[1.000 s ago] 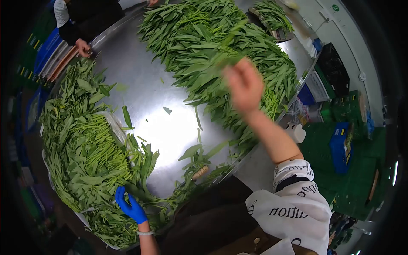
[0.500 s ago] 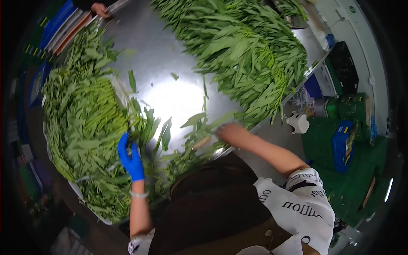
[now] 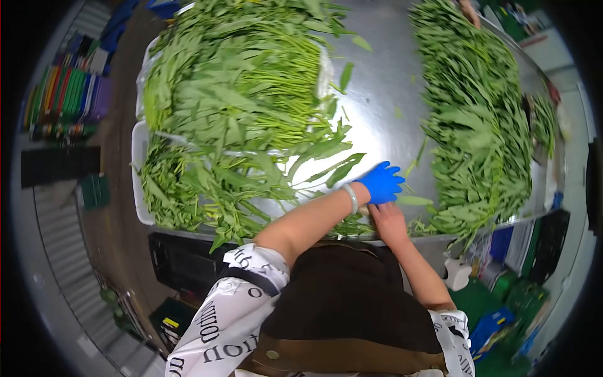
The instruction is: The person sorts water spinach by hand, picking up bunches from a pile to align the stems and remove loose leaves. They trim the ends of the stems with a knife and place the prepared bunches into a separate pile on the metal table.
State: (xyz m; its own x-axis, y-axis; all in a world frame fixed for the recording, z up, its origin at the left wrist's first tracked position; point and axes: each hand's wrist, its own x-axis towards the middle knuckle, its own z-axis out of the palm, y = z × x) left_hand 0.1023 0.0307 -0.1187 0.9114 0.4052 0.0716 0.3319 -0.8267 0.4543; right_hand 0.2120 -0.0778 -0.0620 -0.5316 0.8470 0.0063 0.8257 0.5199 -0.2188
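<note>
My left hand (image 3: 380,182), in a blue glove, reaches across in front of me with fingers spread and nothing visible in them. Just below it my right hand (image 3: 389,223) is bare, near the front edge of the metal table (image 3: 383,75). Its fingertips are partly hidden by the glove, and I cannot make out what they touch. Loose green leaves (image 3: 342,169) lie to the left of the glove. A large heap of leafy stems (image 3: 251,94), cut ends facing right, fills the left side. Another long pile of leafy greens (image 3: 480,125) stands to the right.
White trays (image 3: 142,188) sit under the left heap. Below the table are a black crate (image 3: 182,264), a white stool (image 3: 456,274) and a blue crate (image 3: 492,330). Another person's hand (image 3: 470,12) is at the far end of the right pile.
My view has turned, shifting both piles rightward. My left hand has left the left heap and crossed to beside my right hand, its fingers now spread.
</note>
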